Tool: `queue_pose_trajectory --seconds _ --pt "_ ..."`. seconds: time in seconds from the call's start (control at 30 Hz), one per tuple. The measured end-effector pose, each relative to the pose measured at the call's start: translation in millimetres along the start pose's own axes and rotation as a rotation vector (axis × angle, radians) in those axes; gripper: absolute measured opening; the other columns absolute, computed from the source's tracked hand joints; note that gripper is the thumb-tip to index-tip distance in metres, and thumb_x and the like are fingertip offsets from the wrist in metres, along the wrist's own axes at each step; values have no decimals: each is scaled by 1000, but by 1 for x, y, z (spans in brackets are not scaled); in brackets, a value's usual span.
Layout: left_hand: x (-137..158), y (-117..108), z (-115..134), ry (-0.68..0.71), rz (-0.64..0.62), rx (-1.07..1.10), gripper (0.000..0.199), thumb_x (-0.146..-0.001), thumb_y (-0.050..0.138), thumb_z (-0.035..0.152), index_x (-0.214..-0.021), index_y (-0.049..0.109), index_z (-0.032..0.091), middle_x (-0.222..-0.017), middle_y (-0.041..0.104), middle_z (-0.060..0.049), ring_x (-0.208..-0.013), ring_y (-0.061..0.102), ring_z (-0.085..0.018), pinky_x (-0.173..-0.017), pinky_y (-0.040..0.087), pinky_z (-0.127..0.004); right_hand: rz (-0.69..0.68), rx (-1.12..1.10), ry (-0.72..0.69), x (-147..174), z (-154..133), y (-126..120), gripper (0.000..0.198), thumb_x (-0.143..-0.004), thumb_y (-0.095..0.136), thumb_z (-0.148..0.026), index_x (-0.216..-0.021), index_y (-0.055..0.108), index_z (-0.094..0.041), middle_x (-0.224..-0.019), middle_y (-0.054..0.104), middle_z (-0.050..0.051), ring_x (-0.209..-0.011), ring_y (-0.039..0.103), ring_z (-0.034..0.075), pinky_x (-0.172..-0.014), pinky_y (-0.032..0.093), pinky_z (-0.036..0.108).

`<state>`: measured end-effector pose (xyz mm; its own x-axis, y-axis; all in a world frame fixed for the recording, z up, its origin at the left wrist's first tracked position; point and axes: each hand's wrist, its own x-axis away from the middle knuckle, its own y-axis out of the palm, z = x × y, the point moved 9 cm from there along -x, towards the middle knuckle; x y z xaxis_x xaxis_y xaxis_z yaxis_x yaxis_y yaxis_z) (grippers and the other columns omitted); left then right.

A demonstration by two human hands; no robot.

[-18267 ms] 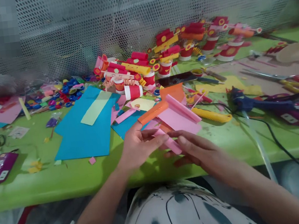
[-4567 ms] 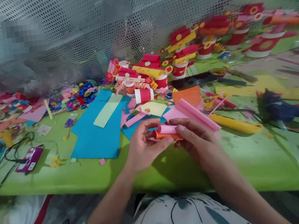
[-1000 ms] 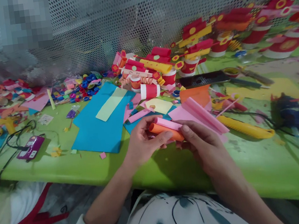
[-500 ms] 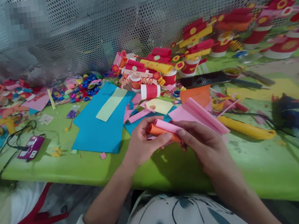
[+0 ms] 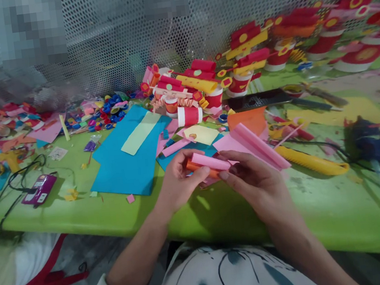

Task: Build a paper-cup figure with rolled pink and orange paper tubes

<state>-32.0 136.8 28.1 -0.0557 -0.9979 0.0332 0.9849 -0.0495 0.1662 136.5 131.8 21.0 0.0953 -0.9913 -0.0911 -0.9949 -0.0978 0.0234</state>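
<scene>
Between my two hands, above the green table [image 5: 123, 215], is a pink paper roll [image 5: 209, 162] lying along an orange paper roll [image 5: 193, 166]. My left hand [image 5: 182, 180] is closed round the left end of the pair, thumb on the orange one. At the right end, my right hand [image 5: 254, 176] pinches the rolls between thumb and fingers; its curled fingers are partly hidden. Just behind the hands lies a pink paper sheet [image 5: 251, 146] with a folded or rolled edge. Further left are blue sheets [image 5: 120, 169] with a pale green strip [image 5: 140, 133] on top.
Several red-and-white paper cups [image 5: 190, 115] with rolled-paper tops stand at the back. A yellow utility knife [image 5: 313, 160] and a dark blue glue gun [image 5: 377, 140] lie to the right. At left are a purple power strip [image 5: 39, 190] with cables and a yellow glue gun [image 5: 11, 160].
The pink roll has turned slightly toward level and shifted a little left. My right thumb has slid down off the pink roll to the lower edge of the pair.
</scene>
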Motion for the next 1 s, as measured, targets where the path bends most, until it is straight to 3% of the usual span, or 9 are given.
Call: queue_pose_trajectory --seconds 0.3,0.63,0.83,1.0 --pt "1 6 -8 -132 -60 159 39 -79 82 28 -115 68 21 -108 72 -5 -79 74 -17 -61 63 -24 11 -24 17 -1 -1 0 35 -84 80 -34 -118 73 -33 -100 71 1 -78 61 13 -65 49 25" --pt "1 6 -7 -109 -67 88 49 -78 83 34 -122 66 22 -99 76 -6 -69 73 -17 -56 58 -24 20 3 35 -2 -1 -1 40 -83 80 -35 -122 70 -31 -112 72 3 -82 64 14 -68 53 27" --pt "-4 -14 -2 -39 97 107 43 -78 82 34 -117 68 22 -113 75 -6 -74 72 -14 -57 56 -21 110 -56 8 -2 -5 -9 36 -84 78 -33 -119 71 -30 -120 70 3 -76 60 11 -64 52 26" --pt "-5 -26 6 20 205 137 40 -80 80 34 -116 67 22 -115 74 -6 -74 71 -13 -56 55 -21 255 -47 6 0 -4 -21 18 -85 77 -33 -102 75 -27 -92 70 1 -65 55 12 -59 48 27"
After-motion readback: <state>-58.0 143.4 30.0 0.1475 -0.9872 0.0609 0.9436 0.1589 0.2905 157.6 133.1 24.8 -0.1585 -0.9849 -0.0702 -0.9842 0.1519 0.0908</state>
